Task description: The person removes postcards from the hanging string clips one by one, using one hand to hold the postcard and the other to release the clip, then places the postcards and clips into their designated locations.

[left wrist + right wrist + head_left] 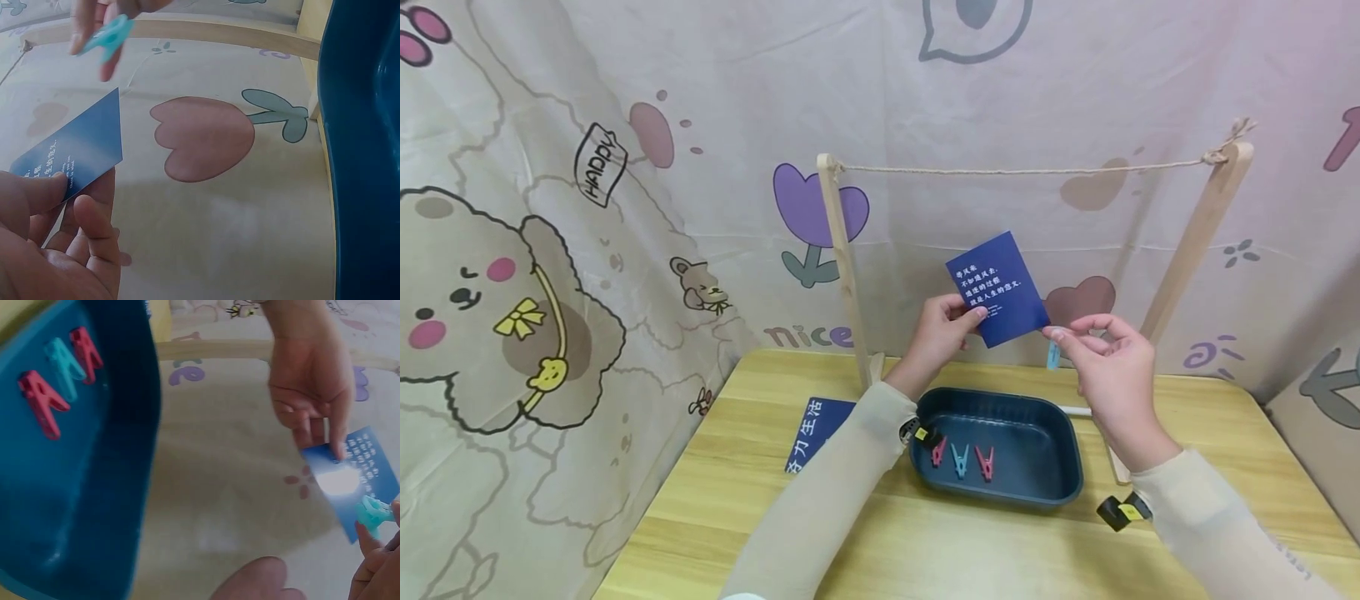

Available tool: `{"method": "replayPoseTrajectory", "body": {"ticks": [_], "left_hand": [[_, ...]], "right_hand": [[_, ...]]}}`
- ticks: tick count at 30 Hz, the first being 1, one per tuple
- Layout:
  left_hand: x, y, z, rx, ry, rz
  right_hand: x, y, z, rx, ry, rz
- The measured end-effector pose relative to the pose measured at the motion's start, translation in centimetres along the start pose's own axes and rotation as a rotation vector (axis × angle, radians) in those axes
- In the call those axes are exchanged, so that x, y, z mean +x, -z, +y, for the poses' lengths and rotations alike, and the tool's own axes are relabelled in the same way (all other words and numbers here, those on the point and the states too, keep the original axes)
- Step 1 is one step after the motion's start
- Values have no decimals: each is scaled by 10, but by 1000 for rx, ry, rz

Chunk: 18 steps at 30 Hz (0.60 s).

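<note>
My left hand (942, 329) pinches a dark blue card (1000, 279) with white printed characters, thumb in front and fingers behind. The card is held up tilted, below the rope. At the card's lower right corner, my right hand (1116, 367) pinches a turquoise clothespin (1053, 353) between thumb and fingers. In the left wrist view the clothespin (111, 36) appears apart from the card (87, 147). In the right wrist view the clothespin (373, 514) overlaps the card's face, and I cannot tell from it whether they touch.
A dark blue tray (1000, 493) on the wooden table holds two red clothespins (986, 463) and a turquoise one (959, 460). Behind it, a rope (1000, 172) spans two wooden posts (845, 275). Another blue card (811, 429) lies left, partly behind my left arm.
</note>
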<state>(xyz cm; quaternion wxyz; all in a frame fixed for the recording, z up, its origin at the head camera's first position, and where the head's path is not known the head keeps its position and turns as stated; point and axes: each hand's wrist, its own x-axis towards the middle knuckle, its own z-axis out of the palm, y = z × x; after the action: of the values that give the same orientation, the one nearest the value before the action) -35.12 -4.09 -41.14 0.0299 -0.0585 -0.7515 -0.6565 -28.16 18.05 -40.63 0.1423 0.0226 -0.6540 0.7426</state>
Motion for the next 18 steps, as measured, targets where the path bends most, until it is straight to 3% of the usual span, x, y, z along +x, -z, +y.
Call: {"method": "replayPoseTrajectory", "body": {"ticks": [5, 10, 18], "left_hand": [[1, 4, -2, -19, -15, -7], [1, 7, -2, -23, -13, -3], [-1, 9, 0, -31, -16, 0]], "right_hand": [[-4, 2, 15, -75, -58, -9], [-7, 4, 27, -230, -114, -19], [-13, 7, 48, -388, -145, -32]]}}
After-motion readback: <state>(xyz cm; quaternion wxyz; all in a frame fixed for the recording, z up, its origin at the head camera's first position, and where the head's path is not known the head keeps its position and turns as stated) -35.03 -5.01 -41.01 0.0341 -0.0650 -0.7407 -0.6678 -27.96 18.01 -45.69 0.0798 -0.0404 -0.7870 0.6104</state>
